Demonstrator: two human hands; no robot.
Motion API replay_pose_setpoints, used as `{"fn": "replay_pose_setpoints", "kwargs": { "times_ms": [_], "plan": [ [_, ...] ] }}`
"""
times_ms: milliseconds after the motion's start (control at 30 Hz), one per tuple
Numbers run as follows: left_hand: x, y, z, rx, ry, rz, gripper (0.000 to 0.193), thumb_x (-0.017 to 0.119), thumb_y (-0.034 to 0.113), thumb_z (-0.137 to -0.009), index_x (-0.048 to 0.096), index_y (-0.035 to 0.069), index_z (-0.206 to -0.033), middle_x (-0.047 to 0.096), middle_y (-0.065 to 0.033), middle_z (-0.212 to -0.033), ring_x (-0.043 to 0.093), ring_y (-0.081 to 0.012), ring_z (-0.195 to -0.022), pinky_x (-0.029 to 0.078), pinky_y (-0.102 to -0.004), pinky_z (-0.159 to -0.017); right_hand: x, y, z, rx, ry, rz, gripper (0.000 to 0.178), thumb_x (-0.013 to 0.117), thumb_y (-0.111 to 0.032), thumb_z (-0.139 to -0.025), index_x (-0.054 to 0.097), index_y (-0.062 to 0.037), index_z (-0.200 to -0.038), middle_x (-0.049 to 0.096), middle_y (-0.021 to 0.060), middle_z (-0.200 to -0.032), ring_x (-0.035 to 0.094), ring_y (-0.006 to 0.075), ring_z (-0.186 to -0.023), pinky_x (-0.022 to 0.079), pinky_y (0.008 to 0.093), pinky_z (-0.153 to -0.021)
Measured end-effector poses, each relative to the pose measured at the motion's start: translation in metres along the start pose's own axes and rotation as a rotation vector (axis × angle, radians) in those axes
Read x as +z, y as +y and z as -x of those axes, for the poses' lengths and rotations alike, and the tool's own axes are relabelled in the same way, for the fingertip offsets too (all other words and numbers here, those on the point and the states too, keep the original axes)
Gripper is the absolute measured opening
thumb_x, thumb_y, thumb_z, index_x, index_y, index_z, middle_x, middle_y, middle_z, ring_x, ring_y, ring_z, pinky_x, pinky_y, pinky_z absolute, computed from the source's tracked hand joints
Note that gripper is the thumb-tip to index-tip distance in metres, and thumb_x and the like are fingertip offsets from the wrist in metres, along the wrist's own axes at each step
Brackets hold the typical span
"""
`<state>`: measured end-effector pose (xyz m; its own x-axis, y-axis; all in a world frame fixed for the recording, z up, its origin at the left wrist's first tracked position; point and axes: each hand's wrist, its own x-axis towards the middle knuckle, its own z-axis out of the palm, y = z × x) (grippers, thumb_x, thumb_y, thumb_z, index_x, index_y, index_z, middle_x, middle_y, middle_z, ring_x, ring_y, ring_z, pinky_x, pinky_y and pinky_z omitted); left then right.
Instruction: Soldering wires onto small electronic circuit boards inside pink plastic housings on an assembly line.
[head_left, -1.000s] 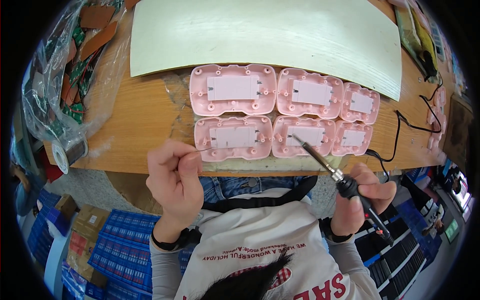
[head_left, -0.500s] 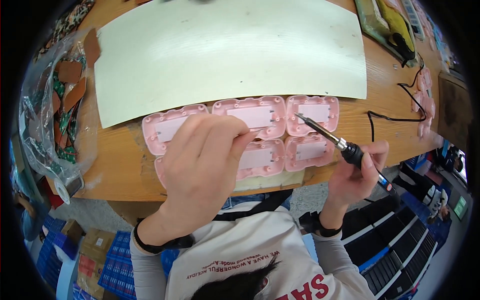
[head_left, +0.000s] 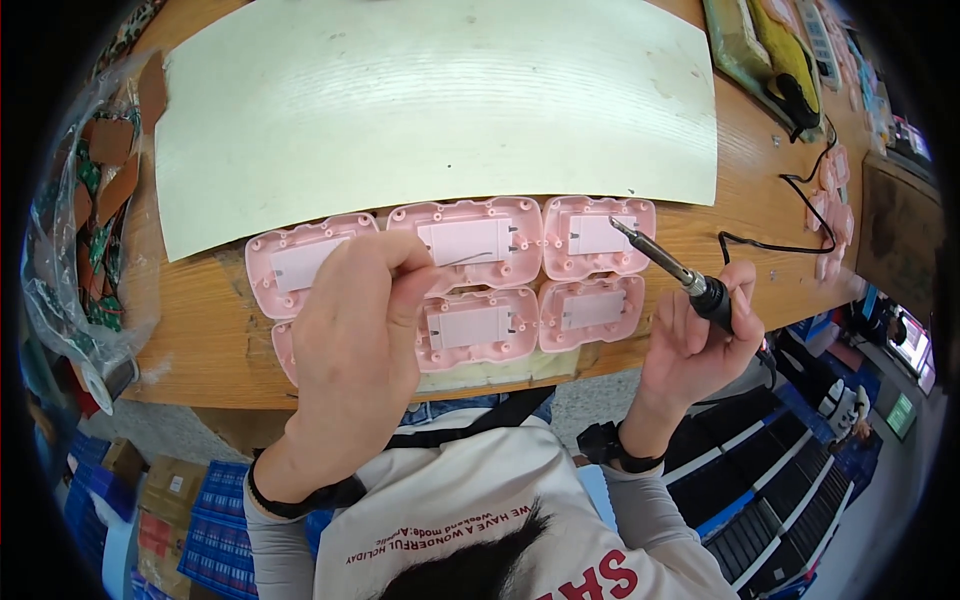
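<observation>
Soldering iron: between 2 and 3 o'clock from mid-view, slanted, metal tip aimed at 10; whether the tip touches the shell beneath cannot be told.
Right hand: between 3 and 4 o'clock, fingers curled closely around the iron's black handle.
Left hand: between 8 and 9 o'clock, thumb and forefinger pinched together on the wire.
Thin wire: grey, slightly bent, its free end pointing between 2 and 3 o'clock above a shell.
Pink shells: six in two rows through mid-view, one mostly behind the left hand; smooth moulded plastic, rounded corners, small round posts, flat pale rectangular panels, grey metal tabs.
Tabletop: orange-brown wood grain.
Pale board: at 12 o'clock, faintly glossy, dark-specked, curved-looking edges.
Clear bag: at 9 o'clock, crinkled, green and brown pieces inside.
Spool: between 8 and 9, at the table edge.
Black cord: between 2 and 3, kinked.
Floor side: blue boxes between 7 and 8; dark stacks with white strips near 4.
</observation>
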<state>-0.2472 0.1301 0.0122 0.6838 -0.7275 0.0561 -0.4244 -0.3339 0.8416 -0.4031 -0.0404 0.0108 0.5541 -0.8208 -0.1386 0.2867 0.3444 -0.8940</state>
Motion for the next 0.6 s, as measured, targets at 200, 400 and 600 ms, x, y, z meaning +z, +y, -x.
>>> {"fn": "replay_pose_setpoints", "kwargs": {
  "times_ms": [200,400,600],
  "plan": [
    [-0.001,0.000,0.001,-0.079,-0.026,0.030,0.015,0.058,-0.005,-0.075,0.051,0.000,-0.088,0.054,-0.0112,-0.078,0.051,-0.0250,-0.065,0.042,-0.0306,-0.058,0.002,0.003,0.001,0.002,-0.030,-0.071,0.012,0.037,-0.018,-0.083,0.035,-0.0064,-0.083,0.035,-0.0001,-0.044,0.026,0.0066,-0.033,0.023,0.0212,-0.036],
    [0.002,0.003,0.000,-0.139,-0.145,0.053,0.013,0.061,-0.001,-0.073,0.056,0.001,-0.085,0.057,-0.0114,-0.087,0.054,-0.0240,-0.073,0.043,-0.0321,-0.064,0.013,0.009,0.020,-0.443,0.068,0.604,0.023,0.050,-0.017,-0.073,0.037,0.0009,-0.079,0.042,0.0069,-0.054,0.054,0.0196,-0.047,0.049,0.0295,-0.054],
    [0.015,-0.001,-0.003,0.047,-0.030,-0.051,0.016,0.064,-0.002,-0.069,0.057,0.001,-0.083,0.058,-0.0088,-0.086,0.055,-0.0241,-0.076,0.044,-0.0313,-0.066,0.007,0.012,0.030,-0.377,-0.055,0.577,0.025,0.055,-0.016,-0.074,0.036,-0.0003,-0.081,0.048,0.0110,-0.056,0.051,0.0181,-0.046,0.045,0.0277,-0.049]
  ]
}}
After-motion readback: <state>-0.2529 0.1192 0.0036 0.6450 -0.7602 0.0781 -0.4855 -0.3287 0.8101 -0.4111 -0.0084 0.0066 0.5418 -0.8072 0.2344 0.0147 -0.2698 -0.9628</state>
